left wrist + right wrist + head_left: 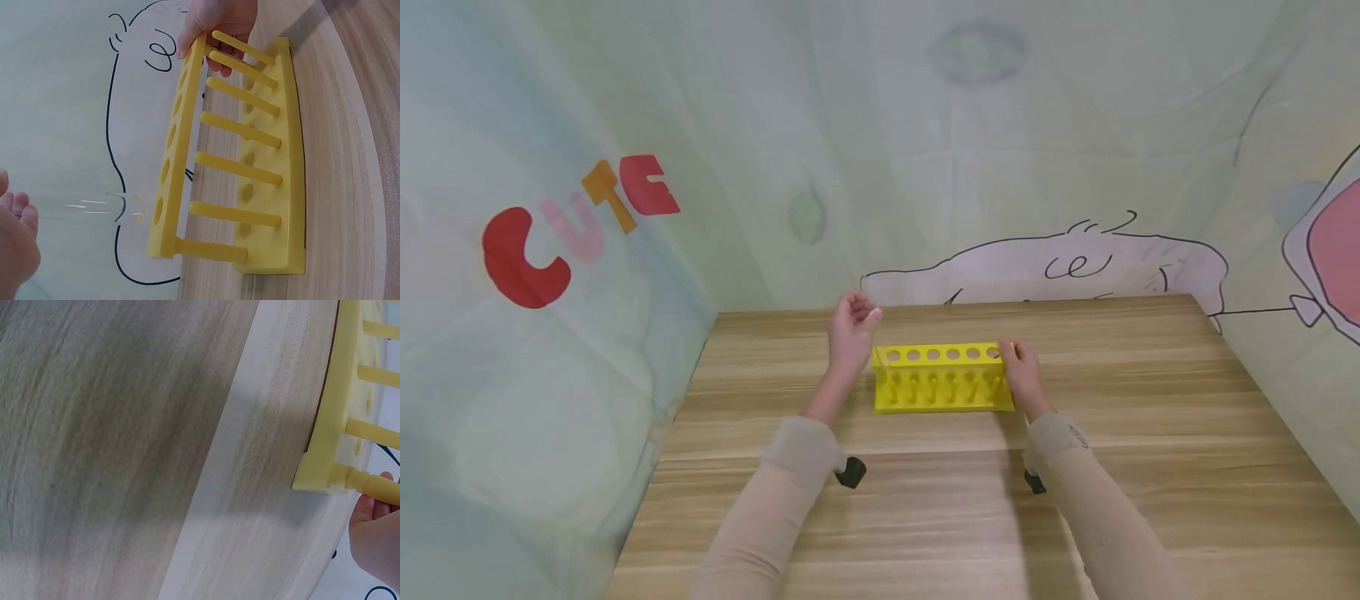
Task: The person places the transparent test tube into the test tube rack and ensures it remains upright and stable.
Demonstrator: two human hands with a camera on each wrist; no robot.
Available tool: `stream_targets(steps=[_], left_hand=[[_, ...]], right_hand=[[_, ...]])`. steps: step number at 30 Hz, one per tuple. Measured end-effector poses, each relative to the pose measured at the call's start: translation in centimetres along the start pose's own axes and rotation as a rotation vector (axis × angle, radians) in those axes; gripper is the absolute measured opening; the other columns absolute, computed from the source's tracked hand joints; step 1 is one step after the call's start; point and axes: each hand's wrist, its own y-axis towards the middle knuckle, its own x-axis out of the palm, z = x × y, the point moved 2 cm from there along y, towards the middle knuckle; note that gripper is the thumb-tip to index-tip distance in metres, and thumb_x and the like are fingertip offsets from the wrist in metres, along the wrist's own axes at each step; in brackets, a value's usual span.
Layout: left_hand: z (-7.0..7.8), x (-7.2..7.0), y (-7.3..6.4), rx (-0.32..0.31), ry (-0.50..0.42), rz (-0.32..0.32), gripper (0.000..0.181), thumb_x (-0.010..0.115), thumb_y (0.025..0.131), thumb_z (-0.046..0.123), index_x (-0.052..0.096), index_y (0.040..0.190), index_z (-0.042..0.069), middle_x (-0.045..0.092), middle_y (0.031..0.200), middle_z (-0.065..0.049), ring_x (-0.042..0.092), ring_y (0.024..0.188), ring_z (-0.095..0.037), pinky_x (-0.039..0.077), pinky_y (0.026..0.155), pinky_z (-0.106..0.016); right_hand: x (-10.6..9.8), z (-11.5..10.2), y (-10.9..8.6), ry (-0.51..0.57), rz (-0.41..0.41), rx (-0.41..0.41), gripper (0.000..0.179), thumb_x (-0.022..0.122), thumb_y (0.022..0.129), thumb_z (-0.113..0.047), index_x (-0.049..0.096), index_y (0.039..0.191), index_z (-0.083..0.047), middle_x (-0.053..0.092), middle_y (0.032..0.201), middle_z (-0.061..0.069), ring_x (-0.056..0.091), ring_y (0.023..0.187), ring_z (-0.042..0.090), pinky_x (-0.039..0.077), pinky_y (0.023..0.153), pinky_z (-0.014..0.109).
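Glass or clear plastic, we cannot tell which, forms the slender transparent test tube (94, 206); we judge it light, stiff, slick and perhaps brittle, best pinched gently near its upper end. The left hand (852, 333) pinches it, its lower end just by the yellow plastic six-hole rack (240, 169), on the side toward the left edge of the wood-grain tabletop (940, 517). The right hand (1024, 377) grips the rack's other end, near the far edge.

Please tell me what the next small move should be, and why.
Probably lower the tube into the rack's leftmost hole: the left hand holds it with its end close above that hole, which looks empty, and the right hand grips the rack's right end.
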Motion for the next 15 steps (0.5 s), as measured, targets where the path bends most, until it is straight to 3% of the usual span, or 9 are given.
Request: stream_targets(steps=[9,15], left_hand=[[-0.05,0.43,0.16,0.011,0.009,0.023,0.026,0.055,0.086,0.01,0.045,0.109,0.004,0.053,0.107,-0.013,0.051,0.1,-0.018,0.045,0.091,-0.028],[-0.03,0.7,0.27,0.022,-0.013,0.032,0.027,0.054,0.086,0.006,0.044,0.11,-0.001,0.052,0.11,-0.019,0.051,0.1,-0.02,0.045,0.091,-0.03]], right_hand=[[-0.07,-0.01,0.03,-0.009,-0.004,0.008,0.047,0.034,0.092,-0.043,0.043,0.116,-0.004,0.042,0.115,0.012,0.037,0.1,0.022,0.035,0.088,0.032],[-0.06,0.09,0.1,-0.008,-0.01,0.007,0.05,0.034,0.092,-0.045,0.042,0.119,-0.004,0.041,0.117,0.012,0.037,0.102,0.022,0.035,0.089,0.032]])
